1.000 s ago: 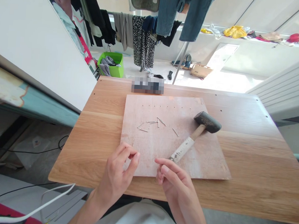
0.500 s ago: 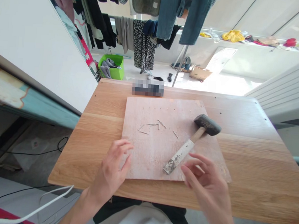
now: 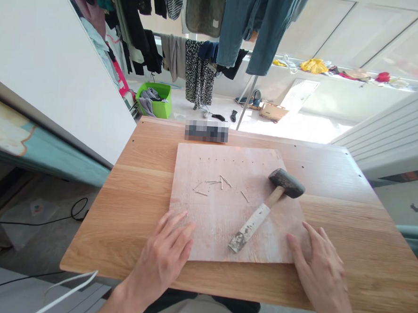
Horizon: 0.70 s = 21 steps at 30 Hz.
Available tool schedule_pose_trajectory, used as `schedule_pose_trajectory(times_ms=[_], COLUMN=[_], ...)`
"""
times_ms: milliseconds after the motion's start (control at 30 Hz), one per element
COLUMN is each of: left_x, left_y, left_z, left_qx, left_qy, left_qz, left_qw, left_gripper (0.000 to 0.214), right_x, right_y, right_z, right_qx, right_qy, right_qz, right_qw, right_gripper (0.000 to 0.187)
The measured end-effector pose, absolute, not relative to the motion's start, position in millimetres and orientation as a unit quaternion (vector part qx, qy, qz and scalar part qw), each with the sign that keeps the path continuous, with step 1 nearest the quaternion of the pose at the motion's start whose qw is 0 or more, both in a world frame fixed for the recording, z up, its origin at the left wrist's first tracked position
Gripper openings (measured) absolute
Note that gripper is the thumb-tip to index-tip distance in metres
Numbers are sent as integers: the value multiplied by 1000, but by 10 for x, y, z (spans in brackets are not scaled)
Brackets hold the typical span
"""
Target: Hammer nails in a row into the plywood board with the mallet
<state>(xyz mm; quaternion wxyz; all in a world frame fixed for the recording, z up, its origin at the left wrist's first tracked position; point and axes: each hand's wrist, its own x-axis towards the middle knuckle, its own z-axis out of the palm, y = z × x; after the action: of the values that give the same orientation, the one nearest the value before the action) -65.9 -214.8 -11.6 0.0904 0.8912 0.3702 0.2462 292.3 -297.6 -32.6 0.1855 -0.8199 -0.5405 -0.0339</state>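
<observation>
On the bench (image 3: 131, 208), flanks the flat board (image 3: 211, 227) at its near corners, left hand (image 3: 164, 248) with loosely spread fingers, right hand (image 3: 321, 265) with thumb wide apart, without visible grip. Could jolt it by pressing unevenly, sliding the mallet (image 3: 258, 217), diagonal in long axis and pointing head-first far-right, and scattering loose nails (image 3: 222, 183).
</observation>
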Motion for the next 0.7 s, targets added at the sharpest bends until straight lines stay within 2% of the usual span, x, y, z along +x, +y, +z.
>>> schedule_pose_trajectory(times_ms=[267, 433, 567, 700], left_x=[-934, -1406, -1735, -1955], left_y=[-2031, -1905, -1843, -1869], left_z=[-153, -211, -181, -125], left_qx=[856, 830, 796, 750], left_qy=[441, 490, 537, 581], left_qz=[267, 267, 277, 312], left_qw=[28, -19, -34, -40], left_gripper=[30, 23, 21, 9], right_x=[2359, 1974, 1816, 1778], right_y=[-2893, -2922, -2874, -2742], right_z=[-269, -354, -346, -274], right_qx=[-794, -766, -738, -712], right_qy=[-563, -587, -619, -639], right_qz=[-75, -3, 78, 69], right_qw=[216, 263, 255, 283], right_gripper=[70, 54, 52, 45])
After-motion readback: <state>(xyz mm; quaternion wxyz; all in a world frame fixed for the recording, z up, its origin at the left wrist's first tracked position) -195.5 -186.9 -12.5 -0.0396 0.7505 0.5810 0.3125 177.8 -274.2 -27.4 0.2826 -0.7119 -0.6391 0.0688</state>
